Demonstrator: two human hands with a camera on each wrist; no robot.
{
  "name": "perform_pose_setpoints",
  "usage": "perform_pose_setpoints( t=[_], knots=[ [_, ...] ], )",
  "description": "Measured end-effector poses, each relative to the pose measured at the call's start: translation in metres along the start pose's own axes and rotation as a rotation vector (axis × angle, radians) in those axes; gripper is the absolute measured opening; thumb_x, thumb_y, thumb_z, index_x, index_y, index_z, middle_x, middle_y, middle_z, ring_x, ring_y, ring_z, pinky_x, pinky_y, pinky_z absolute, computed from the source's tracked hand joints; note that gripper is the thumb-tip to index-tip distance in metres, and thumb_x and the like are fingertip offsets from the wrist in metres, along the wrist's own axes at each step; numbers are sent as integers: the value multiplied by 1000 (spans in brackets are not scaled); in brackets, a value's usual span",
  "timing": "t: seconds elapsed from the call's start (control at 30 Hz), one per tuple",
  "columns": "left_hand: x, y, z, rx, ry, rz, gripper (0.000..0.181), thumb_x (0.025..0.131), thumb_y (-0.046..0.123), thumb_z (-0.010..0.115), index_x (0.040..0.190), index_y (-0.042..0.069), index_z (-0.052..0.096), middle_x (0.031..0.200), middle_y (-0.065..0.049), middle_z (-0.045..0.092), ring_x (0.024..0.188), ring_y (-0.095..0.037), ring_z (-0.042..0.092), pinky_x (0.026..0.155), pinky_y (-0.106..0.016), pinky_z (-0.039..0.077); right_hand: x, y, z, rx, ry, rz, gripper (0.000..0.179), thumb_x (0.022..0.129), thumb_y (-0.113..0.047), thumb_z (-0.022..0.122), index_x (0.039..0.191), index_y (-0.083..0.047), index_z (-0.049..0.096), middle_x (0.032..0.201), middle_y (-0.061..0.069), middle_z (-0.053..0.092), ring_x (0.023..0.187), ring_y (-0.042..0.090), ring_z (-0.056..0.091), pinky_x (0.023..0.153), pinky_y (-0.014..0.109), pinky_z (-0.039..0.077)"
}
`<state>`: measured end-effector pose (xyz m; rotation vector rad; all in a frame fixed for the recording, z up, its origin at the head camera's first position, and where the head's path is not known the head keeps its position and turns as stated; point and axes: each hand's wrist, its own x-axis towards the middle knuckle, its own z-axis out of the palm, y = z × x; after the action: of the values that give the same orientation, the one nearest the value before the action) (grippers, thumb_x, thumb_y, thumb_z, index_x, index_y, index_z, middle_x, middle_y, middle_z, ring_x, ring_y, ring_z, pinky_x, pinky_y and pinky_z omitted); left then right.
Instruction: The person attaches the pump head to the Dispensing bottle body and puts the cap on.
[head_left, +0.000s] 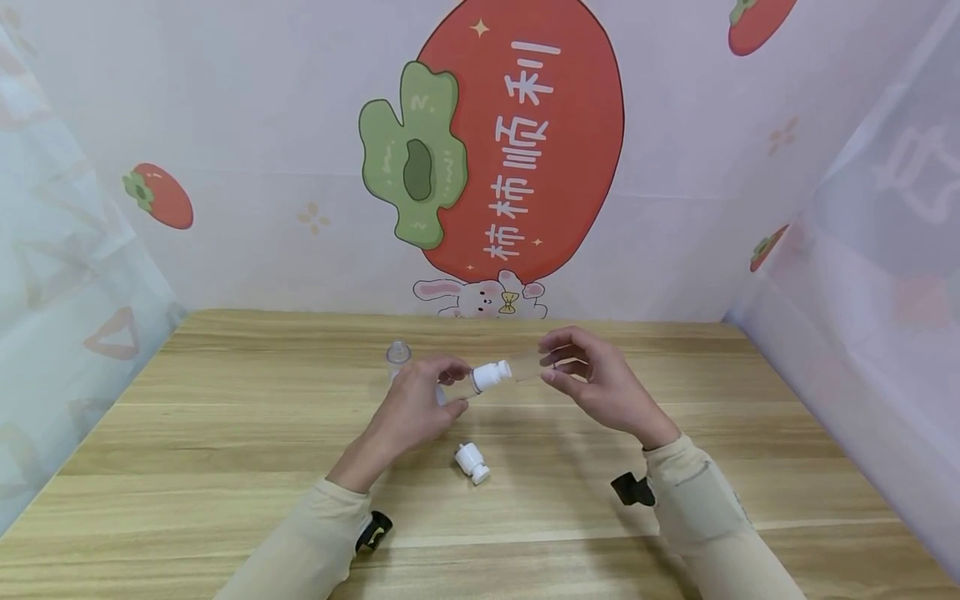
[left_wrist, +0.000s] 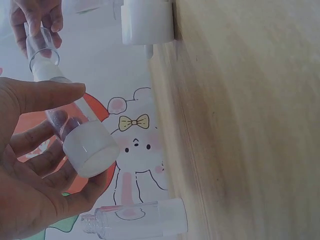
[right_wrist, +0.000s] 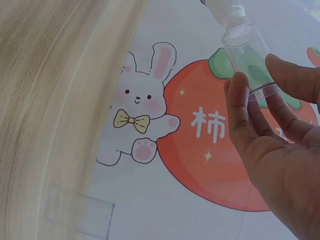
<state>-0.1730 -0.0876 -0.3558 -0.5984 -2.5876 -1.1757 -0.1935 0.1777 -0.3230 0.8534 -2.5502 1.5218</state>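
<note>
My left hand (head_left: pixel 418 402) grips a clear pump bottle between thumb and fingers. The bottle's white base (left_wrist: pixel 91 150) faces the left wrist camera, and its white pump head (head_left: pixel 491 375) tilts up to the right. In my right hand (head_left: pixel 600 383) a clear tubular cap (right_wrist: pixel 250 55) is pinched by thumb and fingertips. The cap's open end is right at the tip of the pump head. Below the hands, a loose white pump head (head_left: pixel 472 463) lies on the table. Partly hidden behind my left hand stands a second clear bottle (left_wrist: pixel 132 220), with a bare threaded neck.
Another clear tube (right_wrist: pixel 80 212) rests on the wooden table (head_left: pixel 562 533), seen low in the right wrist view. A printed cloth backdrop (head_left: pixel 262 250) rises at the table's far edge, with cloth sides left and right.
</note>
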Motion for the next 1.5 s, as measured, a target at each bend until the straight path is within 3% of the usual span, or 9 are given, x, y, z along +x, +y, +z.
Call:
perform_pose_setpoints(
  t=[0.77,1.5],
  knots=[
    [0,4,-1,18,18,41,33,76,-6,83,106,1,73,104,-13,72,93,-30,67,84,-41,57,0,-5,6,9,-18,-13,32,91,5,71,121,2,60,115,11,64,106,35,65,87,35,57],
    [0,6,-2,12,15,67,33,74,-5,85,104,2,73,101,-12,72,90,-30,67,82,-41,56,0,-5,12,-21,-49,-7,32,93,1,71,122,1,59,117,11,63,100,25,69,84,42,58]
  ],
)
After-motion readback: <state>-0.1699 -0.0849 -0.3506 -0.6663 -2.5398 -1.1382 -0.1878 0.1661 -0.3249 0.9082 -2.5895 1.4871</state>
